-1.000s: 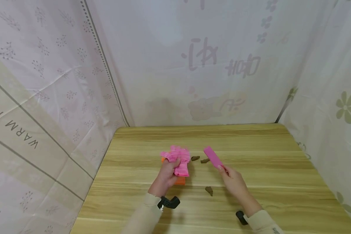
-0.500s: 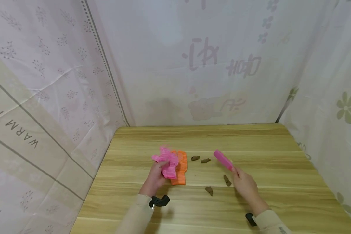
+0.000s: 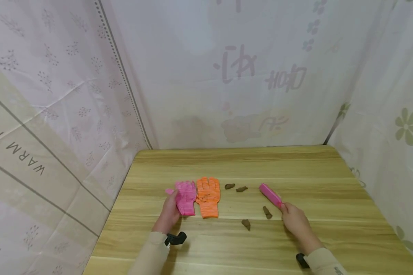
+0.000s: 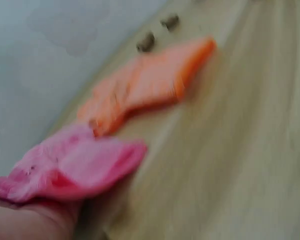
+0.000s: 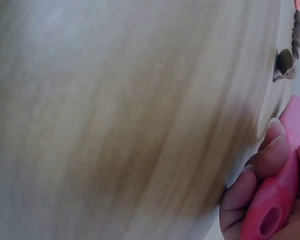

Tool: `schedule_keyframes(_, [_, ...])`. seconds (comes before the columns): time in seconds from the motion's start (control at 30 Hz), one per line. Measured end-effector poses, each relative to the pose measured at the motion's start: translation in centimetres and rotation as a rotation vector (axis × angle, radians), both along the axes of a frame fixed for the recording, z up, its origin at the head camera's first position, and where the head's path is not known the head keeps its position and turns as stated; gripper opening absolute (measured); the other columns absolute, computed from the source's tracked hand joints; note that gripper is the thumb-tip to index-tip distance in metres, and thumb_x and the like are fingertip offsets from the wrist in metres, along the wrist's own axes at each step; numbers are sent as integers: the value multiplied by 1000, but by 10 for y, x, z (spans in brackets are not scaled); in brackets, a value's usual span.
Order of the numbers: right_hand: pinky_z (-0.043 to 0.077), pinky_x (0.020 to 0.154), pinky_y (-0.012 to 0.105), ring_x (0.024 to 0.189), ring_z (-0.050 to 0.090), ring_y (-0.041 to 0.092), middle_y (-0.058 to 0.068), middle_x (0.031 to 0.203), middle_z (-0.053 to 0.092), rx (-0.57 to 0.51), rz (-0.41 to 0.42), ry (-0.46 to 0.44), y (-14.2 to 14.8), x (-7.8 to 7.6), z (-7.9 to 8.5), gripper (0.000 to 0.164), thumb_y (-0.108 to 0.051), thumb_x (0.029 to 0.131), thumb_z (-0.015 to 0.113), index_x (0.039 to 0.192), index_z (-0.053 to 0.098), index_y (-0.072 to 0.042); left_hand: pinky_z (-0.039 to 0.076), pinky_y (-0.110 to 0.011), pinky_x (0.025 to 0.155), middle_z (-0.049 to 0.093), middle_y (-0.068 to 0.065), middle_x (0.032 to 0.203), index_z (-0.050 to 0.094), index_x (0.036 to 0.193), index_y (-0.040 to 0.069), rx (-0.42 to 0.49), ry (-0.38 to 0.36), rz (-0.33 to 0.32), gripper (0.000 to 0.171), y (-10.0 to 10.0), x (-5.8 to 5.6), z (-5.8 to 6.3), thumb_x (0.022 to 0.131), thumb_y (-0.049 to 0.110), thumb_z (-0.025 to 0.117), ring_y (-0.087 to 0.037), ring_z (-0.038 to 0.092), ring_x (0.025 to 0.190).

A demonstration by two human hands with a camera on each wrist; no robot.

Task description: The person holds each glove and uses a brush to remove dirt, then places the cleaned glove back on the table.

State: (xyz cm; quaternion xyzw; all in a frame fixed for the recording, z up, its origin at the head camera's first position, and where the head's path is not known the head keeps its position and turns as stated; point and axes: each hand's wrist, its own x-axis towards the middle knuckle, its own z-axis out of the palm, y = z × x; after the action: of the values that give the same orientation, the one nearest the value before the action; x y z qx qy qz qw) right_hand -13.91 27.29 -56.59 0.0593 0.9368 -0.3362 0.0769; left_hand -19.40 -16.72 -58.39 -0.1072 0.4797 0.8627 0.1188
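My left hand point(image 3: 170, 210) holds a pink knit glove point(image 3: 186, 198) by its left side, thumb on top. In the left wrist view the pink glove point(image 4: 75, 165) lies over the hand, blurred, and its cuff faces right. An orange knit glove point(image 3: 208, 196) lies flat on the table just right of it, fingers pointing away. My right hand point(image 3: 296, 221) grips the handle of a pink brush point(image 3: 270, 194); a pale strip like bristles shows along its right edge. In the right wrist view fingers curl round the pink handle point(image 5: 270, 205), which has a hole in its end.
Several small brown, crumpled pieces lie on the wooden table point(image 3: 227, 252): two right of the orange glove, one point(image 3: 246, 224) nearer the front, and another point(image 3: 267, 212) below the brush. Printed curtains point(image 3: 199, 95) stand behind and along both sides.
The left hand has carried the pink glove left and lowered it beside the orange glove, which is uncovered now. The right hand has moved right and nearer with the brush, revealing a brown piece.
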Motion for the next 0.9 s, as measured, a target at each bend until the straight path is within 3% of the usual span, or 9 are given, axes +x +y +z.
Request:
schedule_keyframes(0.17, [47,67,41,76,57,26,14,88,65,1,-9,2,5,-1,-3,38,-22,109,36,124,56,6,19,-48,125,18,-24,165,15,156,-9,-175,39,-7,56,-15,3,-5,112,22,30,-34,17,153])
schedule_keyframes(0.3, [50,75,48,86,62,32,22,100,68,28,-17,11,8,-4,-3,40,-22,109,37,126,54,9,35,-50,118,33,-31,157,23,154,-11,-399,50,20,56,-23,2,-7,109,19,38,-38,36,145])
schedule_keyframes(0.4, [51,81,53,95,63,38,27,108,66,48,-16,34,10,-7,-2,38,-19,108,40,124,56,11,50,-45,105,49,-32,142,37,148,-12,-547,32,73,51,-27,0,-9,106,17,46,-37,55,128])
schedule_keyframes(0.5, [51,80,53,93,62,37,28,106,64,62,-6,48,11,-8,-3,34,-16,107,43,120,59,12,56,-40,93,58,-29,127,47,139,-12,-652,19,127,44,-30,-1,-10,103,14,51,-32,63,110])
schedule_keyframes(0.6, [51,77,52,89,63,34,24,102,66,80,-6,55,11,-6,-4,31,-16,107,46,116,61,10,57,-40,92,59,-27,125,47,139,-12,-712,13,153,43,-32,-1,-11,102,10,52,-31,63,108])
schedule_keyframes(0.77, [51,75,50,86,62,32,22,99,67,81,-9,69,9,-5,-4,30,-17,107,48,115,62,8,51,-48,102,52,-30,139,44,143,-10,-854,17,178,47,-35,0,-8,101,9,51,-40,55,125])
schedule_keyframes(0.9, [49,80,56,95,61,43,27,107,65,103,-8,111,7,-5,-3,33,-20,107,48,119,62,7,48,-54,102,41,-32,144,44,144,-7,-1040,56,192,49,-31,4,-2,98,10,52,-46,48,129])
